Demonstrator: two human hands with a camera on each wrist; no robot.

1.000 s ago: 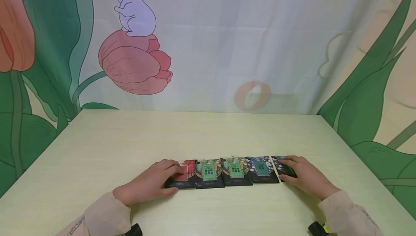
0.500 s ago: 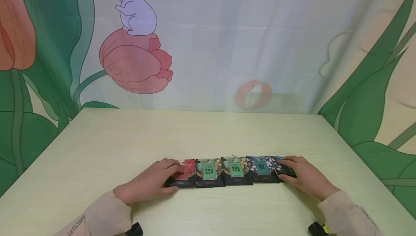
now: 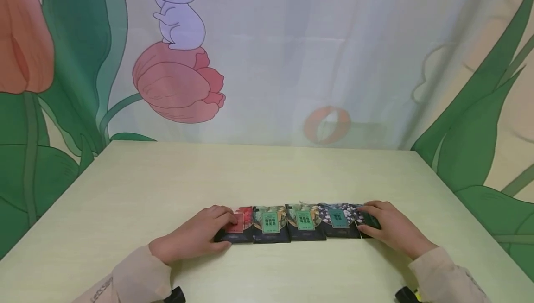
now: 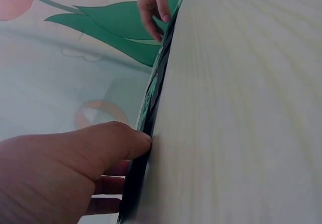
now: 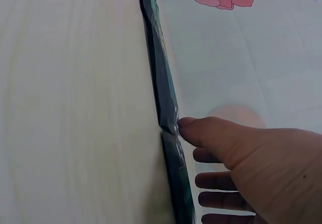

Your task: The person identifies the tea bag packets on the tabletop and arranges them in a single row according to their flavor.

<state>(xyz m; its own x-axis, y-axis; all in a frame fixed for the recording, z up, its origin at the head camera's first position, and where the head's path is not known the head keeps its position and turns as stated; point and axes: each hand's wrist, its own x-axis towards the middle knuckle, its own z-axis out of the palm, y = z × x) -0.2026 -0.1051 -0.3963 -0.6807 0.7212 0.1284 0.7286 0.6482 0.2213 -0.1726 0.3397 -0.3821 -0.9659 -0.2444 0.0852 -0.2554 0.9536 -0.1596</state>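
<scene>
A row of flat, dark tea sachets lies edge to edge on the table. The leftmost sachet (image 3: 243, 229) has a red label and red print. Beside it come two with green labels, the left green-labelled sachet (image 3: 271, 224) and the right green-labelled sachet (image 3: 306, 222), then a sachet with a teal label and white flowers (image 3: 339, 219). My left hand (image 3: 198, 232) rests over the red sachet's left end, thumb at its near edge. My right hand (image 3: 394, 227) touches the rightmost sachet (image 3: 369, 219) with extended fingers, partly hiding it. Right fingers (image 5: 219, 181) look straight in the right wrist view.
The pale wooden table (image 3: 267, 173) reaches back to a curtain (image 3: 267, 62) printed with flowers and a white animal. A black object (image 3: 175, 295) shows under the left sleeve, and another black object (image 3: 406, 294) under the right.
The rightmost sachet has shifted left under my right hand. The narrow gap between it and the teal-labelled sachet has closed. My left hand stays at the red sachet; the head view tilts slightly.
</scene>
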